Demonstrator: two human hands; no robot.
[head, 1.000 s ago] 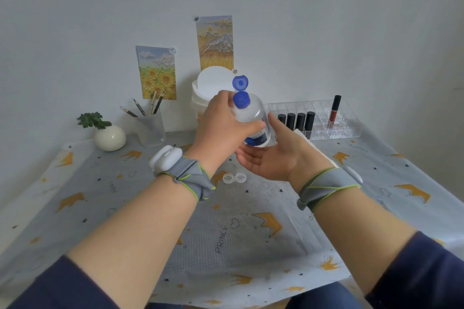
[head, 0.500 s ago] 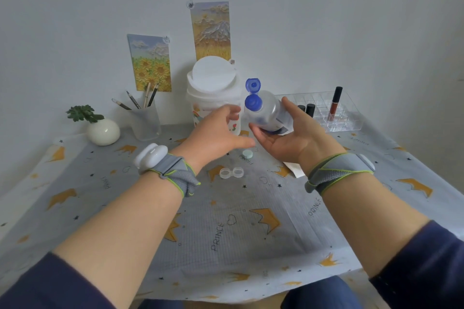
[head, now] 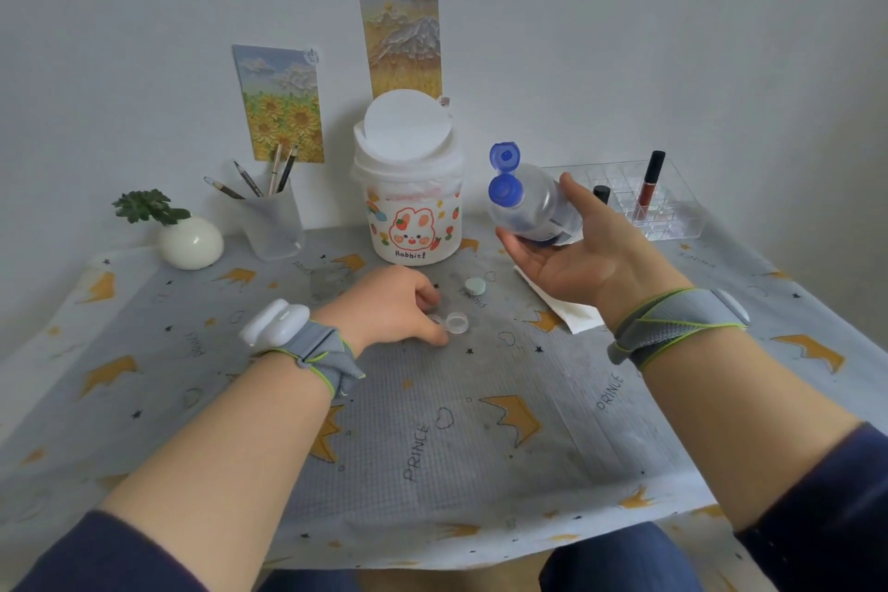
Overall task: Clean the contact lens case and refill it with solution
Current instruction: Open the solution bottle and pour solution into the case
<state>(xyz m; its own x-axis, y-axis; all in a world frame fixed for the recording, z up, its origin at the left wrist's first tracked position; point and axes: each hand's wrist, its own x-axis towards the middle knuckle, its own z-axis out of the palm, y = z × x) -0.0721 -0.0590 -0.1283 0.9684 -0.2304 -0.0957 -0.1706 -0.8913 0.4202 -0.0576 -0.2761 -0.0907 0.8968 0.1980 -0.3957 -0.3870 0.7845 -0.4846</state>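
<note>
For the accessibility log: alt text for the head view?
The right hand holds a solution bottle, its blue flip cap open, while the left hand grips the clear contact lens case on the crown-print cloth. A green cap lies nearby.

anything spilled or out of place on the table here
No spill shows. The solution bottle lies tilted in the right hand with its flip cap open, and a green cap sits loose beyond the lens case.
</note>
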